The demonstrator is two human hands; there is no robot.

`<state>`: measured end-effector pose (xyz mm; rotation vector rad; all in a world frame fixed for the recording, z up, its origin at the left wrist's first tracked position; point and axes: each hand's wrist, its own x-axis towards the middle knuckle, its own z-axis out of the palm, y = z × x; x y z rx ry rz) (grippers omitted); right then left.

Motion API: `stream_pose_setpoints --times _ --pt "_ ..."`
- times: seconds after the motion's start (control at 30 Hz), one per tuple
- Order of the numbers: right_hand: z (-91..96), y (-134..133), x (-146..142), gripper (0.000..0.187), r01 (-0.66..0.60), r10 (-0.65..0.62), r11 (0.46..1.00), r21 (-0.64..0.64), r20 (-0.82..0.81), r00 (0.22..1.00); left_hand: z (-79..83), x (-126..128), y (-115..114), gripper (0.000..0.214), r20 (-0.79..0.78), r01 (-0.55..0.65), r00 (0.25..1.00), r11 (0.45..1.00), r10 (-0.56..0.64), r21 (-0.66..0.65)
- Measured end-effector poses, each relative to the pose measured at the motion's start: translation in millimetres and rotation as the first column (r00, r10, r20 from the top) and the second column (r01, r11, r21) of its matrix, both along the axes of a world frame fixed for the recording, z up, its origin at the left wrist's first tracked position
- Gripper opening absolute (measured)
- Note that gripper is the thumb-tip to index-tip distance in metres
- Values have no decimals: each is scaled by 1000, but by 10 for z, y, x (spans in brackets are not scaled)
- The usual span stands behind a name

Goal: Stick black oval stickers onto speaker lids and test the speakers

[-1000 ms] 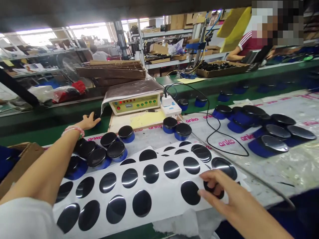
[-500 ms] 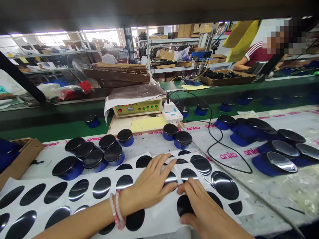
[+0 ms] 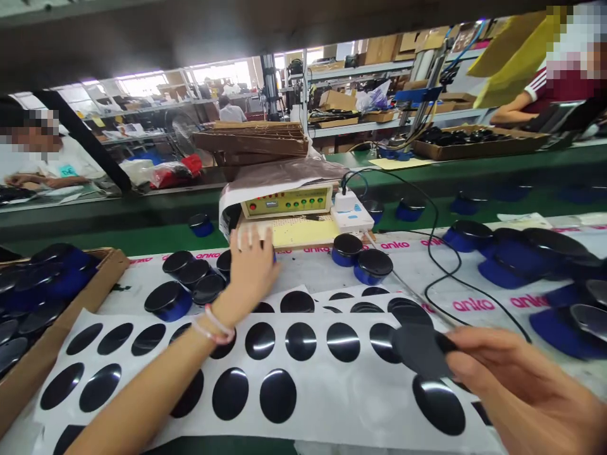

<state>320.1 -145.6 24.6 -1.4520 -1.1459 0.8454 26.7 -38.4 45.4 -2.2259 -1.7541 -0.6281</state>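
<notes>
My right hand pinches a black round sticker by its edge, lifted just above the white sticker sheet that lies along the near edge of the bench. The sheet carries several glossy black discs in rows. My left hand reaches forward over the sheet, with its fingers curled down over a blue puck with a black top, of which only a blue sliver shows. A cluster of similar pucks stands just to the left of that hand.
A tester box with lamps and a white adapter stand behind my left hand. Two pucks sit beside a black cable. A cardboard box of parts is at the left, a puck pile at the right. One puck rides the green belt. Other people sit beyond.
My left hand left the sheet and moved forward onto the puck. My right hand peeled a black sticker off the sheet and lifted it. The camera view swung to the left.
</notes>
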Motion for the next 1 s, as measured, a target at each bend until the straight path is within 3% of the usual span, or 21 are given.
stream_pose_setpoints --times 0.1,0.2,0.3,0.37,0.43,0.5,0.6,1.0 --pt "-2 69 -163 28 -100 94 994 -39 -133 987 147 -126 -13 35 7 11 1000 998 -11 -55" --pt "-53 120 -304 26 -164 153 985 -45 -190 970 140 -27 -463 50 38 111 994 986 -107 -126" --pt "-112 114 -459 25 -228 218 974 -18 -221 951 -57 154 -1051 64 293 285 937 901 -190 -326" --pt "-141 86 -584 26 -300 286 954 -23 -245 927 -242 246 -1325 77 486 307 869 870 -91 -386" --pt "-161 52 -717 27 -377 344 924 -66 -286 894 -410 295 -1463 88 625 253 777 871 77 -422" --pt "-175 21 -840 30 -428 372 896 -114 -332 867 -524 309 -1501 96 720 224 662 860 211 -458" --pt "-199 -8 -972 32 -440 367 884 -156 -349 862 -582 302 -1484 97 789 258 559 850 256 -459" --pt "-242 -9 -1097 27 -371 353 924 -95 -167 921 -543 280 -1481 93 794 294 577 859 191 -420"
